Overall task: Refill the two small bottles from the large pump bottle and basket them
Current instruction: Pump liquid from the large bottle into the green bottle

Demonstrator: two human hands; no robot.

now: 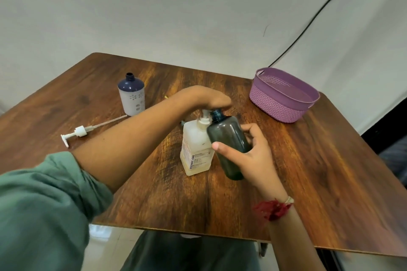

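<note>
On the left of the worktop (pixel 330 171) we see a loose pump (pixel 80 131) lying flat. Near it, a bit farther back, a white bottle (pixel 131 97) with a blue top stands up, its mouth open. In the middle our left hand (pixel 209 99) rests flat on top of the big bottle (pixel 195 149). Our right hand (pixel 253 156) grips the dark bottle (pixel 229 143), tipped, its open mouth right by the spout. The basket (pixel 284 103) sits at the far right, well apart.
</note>
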